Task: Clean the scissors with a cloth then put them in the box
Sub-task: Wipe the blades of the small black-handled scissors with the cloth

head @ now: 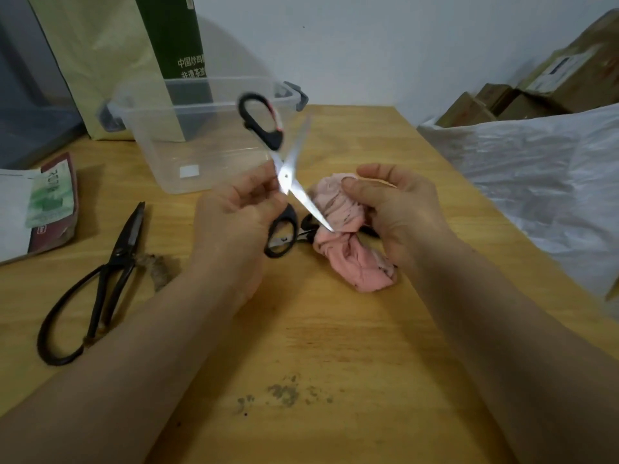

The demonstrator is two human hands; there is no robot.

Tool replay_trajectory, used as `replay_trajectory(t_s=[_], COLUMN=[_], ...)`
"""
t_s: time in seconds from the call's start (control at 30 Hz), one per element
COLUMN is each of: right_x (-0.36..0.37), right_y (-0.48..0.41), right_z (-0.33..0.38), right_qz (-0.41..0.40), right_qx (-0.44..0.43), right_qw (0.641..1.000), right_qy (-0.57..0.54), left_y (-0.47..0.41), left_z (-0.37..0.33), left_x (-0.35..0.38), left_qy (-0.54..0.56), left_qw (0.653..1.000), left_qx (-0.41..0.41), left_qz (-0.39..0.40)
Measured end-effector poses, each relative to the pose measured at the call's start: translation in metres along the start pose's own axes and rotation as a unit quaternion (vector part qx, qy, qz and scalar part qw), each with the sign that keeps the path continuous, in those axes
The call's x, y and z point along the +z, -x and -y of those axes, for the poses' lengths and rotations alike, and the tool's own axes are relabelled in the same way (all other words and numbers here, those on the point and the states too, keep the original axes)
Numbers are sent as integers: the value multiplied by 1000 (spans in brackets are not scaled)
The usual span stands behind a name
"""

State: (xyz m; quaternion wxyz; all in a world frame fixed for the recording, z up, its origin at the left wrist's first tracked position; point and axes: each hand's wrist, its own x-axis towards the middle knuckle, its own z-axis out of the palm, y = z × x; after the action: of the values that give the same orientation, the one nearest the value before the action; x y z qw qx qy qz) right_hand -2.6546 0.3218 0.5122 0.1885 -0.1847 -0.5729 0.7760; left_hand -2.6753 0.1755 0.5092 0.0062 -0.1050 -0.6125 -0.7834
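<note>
My left hand [234,212] grips a pair of black-handled scissors [288,175] near the pivot and lower handle; the blades are spread wide in an X, one handle loop raised toward the box. My right hand [398,205] holds a bunched pink cloth [338,209] against the lower blade tip. The cloth's tail [358,266] rests on the wooden table [335,329]. Another small pair of scissors [304,232] lies partly hidden under the cloth and hands. A clear plastic box [201,128] with grey latches stands open just behind.
Large old black iron scissors [104,283] lie at the left, beside a frayed bit of twine [157,269]. A packet and papers [50,202] sit at the left edge. A paper bag [110,55] stands behind the box. White plastic sheeting [536,182] borders the right. Dirt crumbs [284,393] lie near me.
</note>
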Motion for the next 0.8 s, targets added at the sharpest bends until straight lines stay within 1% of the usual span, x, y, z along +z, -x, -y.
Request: replay_trajectory(t_s=[0.03,0.07,0.1,0.13,0.17,0.2,0.23,0.27,0.3,0.37,0.43,0.5,0.57,0.67,0.7,0.8], right_x=[-3,-5,-5,-4,-3,-2,-1,-2,-3,-6,-7,-4,-1,-2,-3,-4], right_y=[-2,-4,-3,-2,-1,-1,0,-1,-1,-2,0,0,-2,-6,-7,-7], right_z=[1,2,3,3,3,3,3,5,8,11,9,4,0,-1,-1,-1], right_qz=[2,15,33,53,70,86,98,104,107,124,156,158,126,86,80,77], right_qx=[1,3,8,16,30,51,78,104,126,158,163,161,164,166,165,160], right_qw=[1000,1000,999,998,997,995,992,988,984,978,974,974,978,980,979,975], right_qy=[2,12,26,36,32,12,-17,-47,-68,-60,-8,2,-19,-68,-90,-132], left_y=[-3,-6,-9,-11,-13,-15,-16,-16,-16,-18,-19,-21,-23,-25,-23,-20], left_z=[-3,-6,-8,-9,-8,-5,0,3,7,10,13,16,17,17,15,9], left_x=[-5,-10,-15,-19,-23,-27,-29,-29,-28,-28,-27,-28,-30,-33,-32,-26], left_qy=[-59,-139,-223,-294,-349,-399,-441,-472,-491,-502,-526,-540,-530,-509,-497,-415], left_qw=[996,977,944,902,864,829,799,779,772,775,754,733,741,769,788,880], left_qx=[67,149,232,302,352,386,407,413,403,377,383,403,406,387,362,217], left_qz=[-32,-60,-78,-90,-87,-69,-36,-1,32,76,93,95,68,-8,-30,-77])
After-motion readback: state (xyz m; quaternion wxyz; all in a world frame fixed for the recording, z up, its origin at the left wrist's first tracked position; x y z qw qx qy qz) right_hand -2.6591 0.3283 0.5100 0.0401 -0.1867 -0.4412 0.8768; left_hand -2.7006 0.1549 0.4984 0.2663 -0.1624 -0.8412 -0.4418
